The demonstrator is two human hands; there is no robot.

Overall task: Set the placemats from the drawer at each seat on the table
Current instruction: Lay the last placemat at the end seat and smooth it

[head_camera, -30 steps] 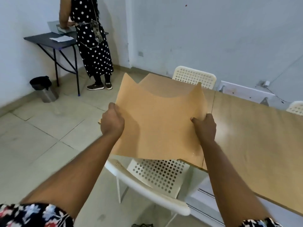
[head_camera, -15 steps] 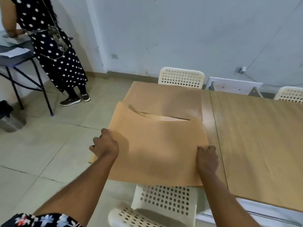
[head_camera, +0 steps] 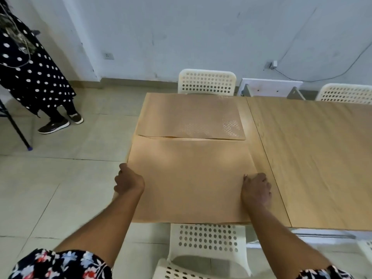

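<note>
At the far left a person in a dotted dress [head_camera: 30, 73] stands on the floor. The left hand [head_camera: 128, 181] grips the left edge of the near placemat [head_camera: 191, 178], which lies flat on the wooden table [head_camera: 314, 158]. A second placemat [head_camera: 189, 115] lies just behind it, before a white chair [head_camera: 207, 81]. The right hand [head_camera: 256, 188] presses, fingers bent, on the near placemat's right edge.

A plain dining or meeting room is suggested: a long wooden counter [head_camera: 312, 158] is ringed by white perforated plastic chairs [head_camera: 207, 81], set on a pale tiled floor [head_camera: 60, 178] against bare, scuffed walls [head_camera: 201, 33] with a socket [head_camera: 109, 56].
</note>
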